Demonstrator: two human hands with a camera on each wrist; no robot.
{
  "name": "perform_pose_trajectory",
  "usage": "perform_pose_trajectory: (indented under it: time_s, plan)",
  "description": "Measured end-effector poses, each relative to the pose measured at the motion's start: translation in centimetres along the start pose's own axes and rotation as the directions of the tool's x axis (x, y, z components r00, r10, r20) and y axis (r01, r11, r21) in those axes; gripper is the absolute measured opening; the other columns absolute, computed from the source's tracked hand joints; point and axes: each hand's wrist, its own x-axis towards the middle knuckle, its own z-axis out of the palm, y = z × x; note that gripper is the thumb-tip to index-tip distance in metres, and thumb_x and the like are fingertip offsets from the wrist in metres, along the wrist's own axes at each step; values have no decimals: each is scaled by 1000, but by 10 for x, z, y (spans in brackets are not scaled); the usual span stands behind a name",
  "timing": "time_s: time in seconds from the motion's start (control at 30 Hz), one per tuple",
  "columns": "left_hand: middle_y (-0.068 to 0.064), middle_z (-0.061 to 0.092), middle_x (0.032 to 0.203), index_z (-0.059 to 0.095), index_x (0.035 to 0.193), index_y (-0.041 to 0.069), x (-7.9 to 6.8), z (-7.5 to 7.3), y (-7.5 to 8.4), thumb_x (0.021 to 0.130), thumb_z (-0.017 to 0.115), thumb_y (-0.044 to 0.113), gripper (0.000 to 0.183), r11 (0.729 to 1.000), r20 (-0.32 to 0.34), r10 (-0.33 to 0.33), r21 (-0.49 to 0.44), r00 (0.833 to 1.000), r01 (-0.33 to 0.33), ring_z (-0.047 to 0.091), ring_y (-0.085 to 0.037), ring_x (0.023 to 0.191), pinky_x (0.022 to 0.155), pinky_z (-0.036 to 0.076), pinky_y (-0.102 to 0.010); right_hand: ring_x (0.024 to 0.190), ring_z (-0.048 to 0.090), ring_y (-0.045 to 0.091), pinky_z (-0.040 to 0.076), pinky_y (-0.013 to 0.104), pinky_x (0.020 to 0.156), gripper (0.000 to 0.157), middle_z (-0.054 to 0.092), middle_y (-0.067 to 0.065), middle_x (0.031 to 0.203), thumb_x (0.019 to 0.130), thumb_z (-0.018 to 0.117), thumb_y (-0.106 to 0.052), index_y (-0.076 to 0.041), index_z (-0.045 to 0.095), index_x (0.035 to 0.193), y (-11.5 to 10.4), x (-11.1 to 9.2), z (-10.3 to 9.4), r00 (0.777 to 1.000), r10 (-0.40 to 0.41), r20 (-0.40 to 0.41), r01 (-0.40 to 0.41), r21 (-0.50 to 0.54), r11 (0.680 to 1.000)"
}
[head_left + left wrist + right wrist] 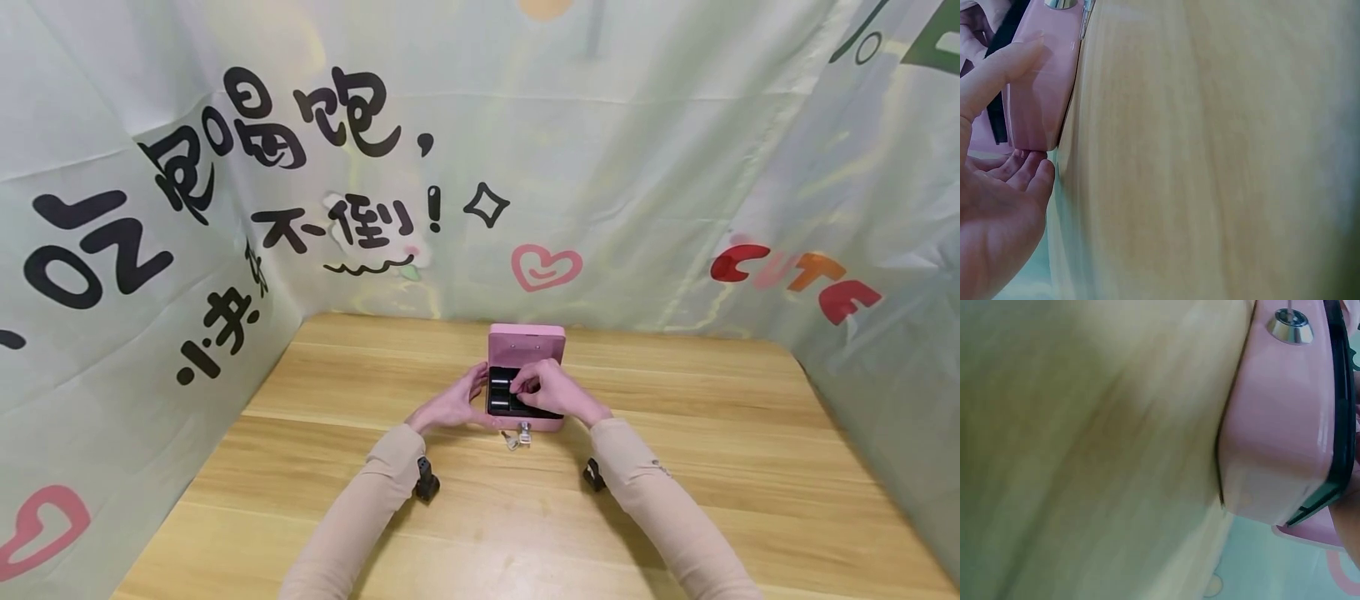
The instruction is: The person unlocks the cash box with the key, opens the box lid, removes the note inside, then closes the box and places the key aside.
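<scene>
A pink cash box (555,425) stands with its lid (527,342) raised. Inside it is a black compartment tray (498,393). My left hand (452,406) grips the box's left front corner: in the left wrist view the thumb lies on the front face and the fingers are at the side. My right hand (557,390) reaches over the tray with bent fingers down at its compartments; I cannot tell whether they pinch anything. A key sits in the round lock (1291,326) on the front, and keys (517,437) hang there by the table.
The wooden table (675,433) runs out to both sides of the box. Printed fabric curtains (630,192) enclose its back and sides. A black wrist mount (426,481) sits on the left sleeve, another (593,475) on the right.
</scene>
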Motion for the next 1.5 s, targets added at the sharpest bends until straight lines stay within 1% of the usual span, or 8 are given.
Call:
perform_pose_trajectory:
  time_s: [0.13, 0.3, 0.53, 0.83, 1.07, 1.2, 1.37, 1.5]
  plan:
    - [-26, 19, 165, 8, 158, -5, 1, 0, 0, 75, 81, -3, 111, 1000, -2, 7, 23, 1000, -7, 21, -41, 155, 131, 17, -49, 77, 66, 11, 60, 22, 70, 12, 74, 11, 84, 78, 72, 9, -1, 76, 84, -3, 0, -5, 999, -42, -20, 42, 3, 999]
    - [-27, 19, 165, 6, 158, -6, 0, -1, 2, 75, 83, -1, 113, 999, -8, -12, 38, 1000, 12, 21, -40, 155, 131, 18, -49, 80, 69, 16, 61, 25, 74, 12, 75, 8, 85, 79, 74, 7, -3, 76, 84, -7, -1, -12, 998, -57, -27, 56, -19, 998]
    - [-27, 17, 166, 5, 158, -7, 0, -1, 2, 75, 83, -2, 113, 999, -8, -30, 32, 1000, 30, 20, -40, 155, 131, 16, -47, 84, 69, 21, 63, 30, 78, 13, 74, 12, 87, 80, 71, 10, -1, 76, 86, -15, -3, -25, 999, -31, -21, 31, 20, 999]
    - [-24, 14, 167, 4, 159, -4, 0, -1, 2, 76, 83, 0, 115, 998, -11, -54, 32, 998, 54, 20, -40, 155, 131, 17, -48, 88, 68, 23, 62, 29, 79, 14, 73, 11, 90, 82, 70, 9, -1, 76, 88, -21, -13, -43, 1000, 22, -14, -22, 25, 999]
    - [-23, 14, 168, 6, 160, -2, -1, 0, 2, 75, 83, 0, 115, 998, -2, -51, 22, 999, 51, 20, -40, 155, 130, 17, -50, 87, 68, 26, 61, 31, 78, 16, 74, 11, 91, 81, 71, 10, -3, 76, 87, -14, -26, -58, 999, 18, -35, -18, 10, 1000]
    - [-23, 17, 167, 8, 160, -1, -2, 0, 3, 74, 83, -2, 114, 999, 0, -40, 24, 999, 40, 21, -40, 155, 130, 17, -51, 91, 69, 25, 62, 32, 80, 16, 75, 12, 94, 81, 72, 10, -3, 76, 88, -7, -37, -66, 997, 52, -49, -52, 6, 999]
    - [-24, 18, 166, 8, 159, -1, -4, 1, 6, 74, 82, -3, 113, 999, 0, -46, 22, 999, 46, 21, -42, 154, 130, 17, -53, 89, 67, 21, 64, 31, 79, 15, 74, 15, 94, 81, 71, 12, 0, 76, 88, 4, -50, -75, 995, 80, -55, -79, 30, 996]
    - [-24, 17, 167, 7, 160, 0, -4, 1, 7, 74, 81, -4, 113, 998, -1, -58, 15, 998, 58, 21, -41, 154, 130, 17, -53, 86, 67, 13, 64, 29, 79, 15, 74, 16, 92, 81, 71, 13, 1, 75, 88, 12, -59, -81, 994, 84, -65, -82, 32, 996]
